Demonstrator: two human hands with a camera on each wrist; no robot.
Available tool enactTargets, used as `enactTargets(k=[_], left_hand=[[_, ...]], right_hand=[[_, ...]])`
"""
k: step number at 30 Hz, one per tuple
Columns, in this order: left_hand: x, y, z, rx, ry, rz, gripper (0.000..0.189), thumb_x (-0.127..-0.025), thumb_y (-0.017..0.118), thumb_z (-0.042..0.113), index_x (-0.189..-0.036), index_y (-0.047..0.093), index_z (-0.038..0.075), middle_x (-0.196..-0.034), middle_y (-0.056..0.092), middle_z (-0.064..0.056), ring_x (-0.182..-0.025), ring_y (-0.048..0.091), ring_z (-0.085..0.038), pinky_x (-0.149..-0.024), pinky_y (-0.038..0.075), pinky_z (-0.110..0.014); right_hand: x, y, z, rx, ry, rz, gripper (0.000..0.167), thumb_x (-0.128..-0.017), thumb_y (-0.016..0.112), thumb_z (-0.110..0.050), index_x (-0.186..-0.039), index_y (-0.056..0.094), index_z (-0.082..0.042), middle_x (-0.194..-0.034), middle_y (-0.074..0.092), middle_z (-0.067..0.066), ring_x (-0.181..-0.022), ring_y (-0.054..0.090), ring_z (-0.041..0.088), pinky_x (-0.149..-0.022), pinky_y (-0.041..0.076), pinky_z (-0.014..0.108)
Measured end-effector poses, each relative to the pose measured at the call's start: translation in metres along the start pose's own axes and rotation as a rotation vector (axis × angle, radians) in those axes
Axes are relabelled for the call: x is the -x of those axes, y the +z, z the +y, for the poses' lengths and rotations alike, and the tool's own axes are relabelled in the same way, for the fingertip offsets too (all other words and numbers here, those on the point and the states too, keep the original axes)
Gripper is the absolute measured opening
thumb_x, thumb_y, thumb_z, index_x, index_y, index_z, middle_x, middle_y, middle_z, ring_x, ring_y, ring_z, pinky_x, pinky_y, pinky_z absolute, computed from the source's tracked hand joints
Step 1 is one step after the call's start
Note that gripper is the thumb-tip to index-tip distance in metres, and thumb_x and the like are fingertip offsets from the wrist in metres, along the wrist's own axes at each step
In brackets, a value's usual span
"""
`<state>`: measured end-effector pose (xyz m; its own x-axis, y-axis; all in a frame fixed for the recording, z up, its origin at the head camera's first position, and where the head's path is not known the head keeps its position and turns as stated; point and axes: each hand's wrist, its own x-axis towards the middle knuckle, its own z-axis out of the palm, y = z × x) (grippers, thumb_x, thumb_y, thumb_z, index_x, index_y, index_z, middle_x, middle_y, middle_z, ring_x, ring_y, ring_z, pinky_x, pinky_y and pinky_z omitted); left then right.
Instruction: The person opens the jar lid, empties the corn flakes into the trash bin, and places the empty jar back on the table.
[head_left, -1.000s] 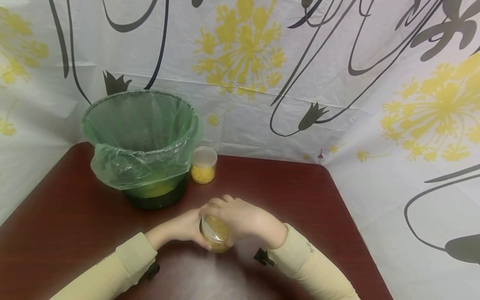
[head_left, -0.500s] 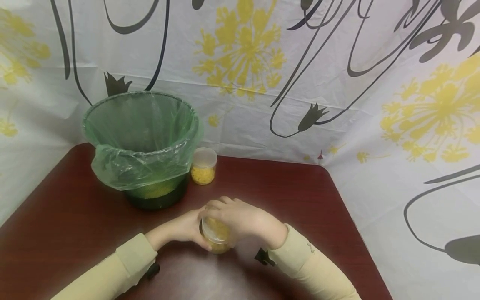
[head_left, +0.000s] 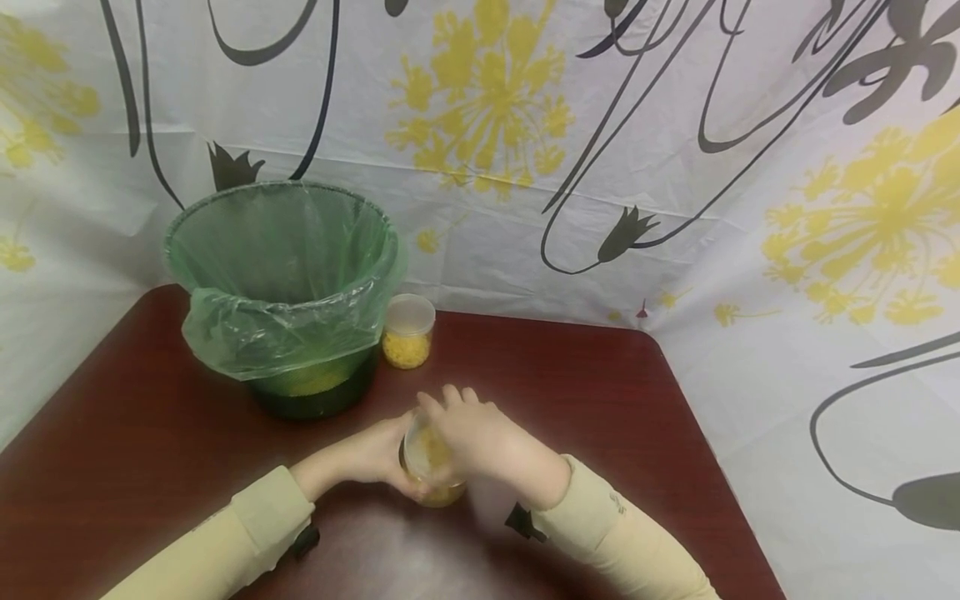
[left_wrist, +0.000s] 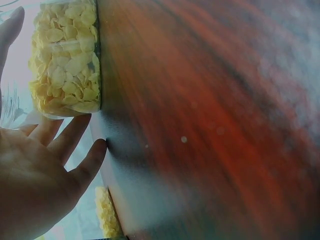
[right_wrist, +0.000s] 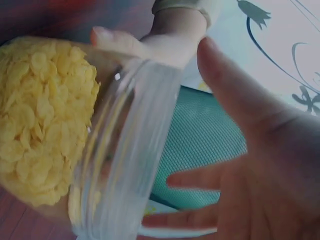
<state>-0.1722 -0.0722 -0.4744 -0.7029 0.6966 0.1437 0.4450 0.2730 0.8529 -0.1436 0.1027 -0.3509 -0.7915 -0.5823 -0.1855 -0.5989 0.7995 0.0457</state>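
A clear plastic jar (head_left: pixel 442 497) of yellow flakes stands on the table between the hands. Its translucent screw lid (right_wrist: pixel 142 135) is on. My left hand (head_left: pixel 375 454) holds the jar from the left side, its thumb lying along the near side in the head view. In the left wrist view, fingers of that hand (left_wrist: pixel 40 180) reach behind the jar (left_wrist: pixel 67 75). Over the lid is my right hand (head_left: pixel 483 437), fingers spread and fairly straight. From the right wrist, its thumb and fingers stand loosely about the lid; whether any touch it I cannot tell.
A green mesh bin (head_left: pixel 315 400) lined with a green plastic bag (head_left: pixel 285 333) stands back left. Beside it is a second lidded jar (head_left: pixel 407 346), partly filled with yellow flakes. The dark red table (head_left: pixel 555 375) meets a patterned sheet (head_left: pixel 480 233) behind.
My right hand's fingers have straightened and spread from their grip on the lid, and the hand has shifted slightly. My left hand and the jar have stayed put.
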Motion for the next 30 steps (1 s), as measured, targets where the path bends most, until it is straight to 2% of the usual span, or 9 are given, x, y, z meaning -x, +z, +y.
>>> enactTargets(k=[4,8,11,15,21,30], left_hand=[[-0.0001,-0.0001,0.0002,-0.018,-0.001,-0.002,0.099,-0.057,0.090,0.031,-0.137,0.036,0.007,-0.114,0.057,0.001,-0.104,0.056,-0.014,-0.092,0.045,-0.031],[0.0003,-0.0003,0.0006,0.018,-0.012,-0.010,0.092,-0.056,0.090,0.028,-0.131,0.041,0.011,-0.111,0.058,0.002,-0.102,0.057,-0.014,-0.090,0.046,-0.032],[0.0004,-0.0008,0.0009,0.045,-0.021,-0.008,0.090,-0.056,0.091,0.030,-0.130,0.042,0.012,-0.110,0.058,0.003,-0.102,0.057,-0.014,-0.091,0.046,-0.032],[0.0006,-0.0009,0.0003,0.056,-0.027,-0.005,0.091,-0.056,0.092,0.034,-0.130,0.042,0.013,-0.110,0.059,0.003,-0.103,0.056,-0.014,-0.092,0.045,-0.032],[0.0010,-0.0002,0.0014,0.070,-0.012,-0.018,0.096,-0.058,0.092,0.033,-0.134,0.037,0.015,-0.112,0.059,0.002,-0.102,0.057,-0.015,-0.092,0.045,-0.031],[0.0010,0.0000,0.0017,0.011,-0.025,-0.003,0.103,-0.055,0.093,0.032,-0.136,0.035,0.006,-0.118,0.055,0.000,-0.107,0.054,-0.015,-0.096,0.042,-0.033]], right_hand=[[-0.0005,0.0014,-0.0063,0.001,0.077,0.013,0.115,-0.054,0.082,-0.065,-0.144,0.039,-0.008,-0.117,0.050,0.015,-0.099,0.051,0.030,-0.063,0.052,0.037],[-0.0020,0.0026,-0.0096,0.015,0.128,-0.012,0.114,-0.053,0.082,-0.065,-0.142,0.041,-0.006,-0.118,0.051,0.015,-0.101,0.051,0.030,-0.064,0.052,0.036],[-0.0030,0.0031,-0.0104,0.025,0.136,-0.039,0.111,-0.054,0.082,-0.065,-0.140,0.042,-0.006,-0.119,0.051,0.014,-0.103,0.051,0.030,-0.067,0.052,0.036],[-0.0032,0.0030,-0.0095,0.025,0.107,-0.052,0.106,-0.056,0.082,-0.061,-0.138,0.045,-0.007,-0.117,0.051,0.012,-0.102,0.049,0.028,-0.067,0.052,0.034],[-0.0014,0.0015,-0.0066,0.005,0.040,-0.033,0.095,-0.057,0.085,-0.047,-0.136,0.048,-0.009,-0.114,0.051,0.010,-0.100,0.047,0.027,-0.066,0.051,0.032],[-0.0004,0.0003,-0.0040,-0.026,-0.040,-0.026,0.093,-0.054,0.086,-0.049,-0.133,0.049,-0.014,-0.110,0.048,0.005,-0.097,0.045,0.023,-0.063,0.047,0.029]])
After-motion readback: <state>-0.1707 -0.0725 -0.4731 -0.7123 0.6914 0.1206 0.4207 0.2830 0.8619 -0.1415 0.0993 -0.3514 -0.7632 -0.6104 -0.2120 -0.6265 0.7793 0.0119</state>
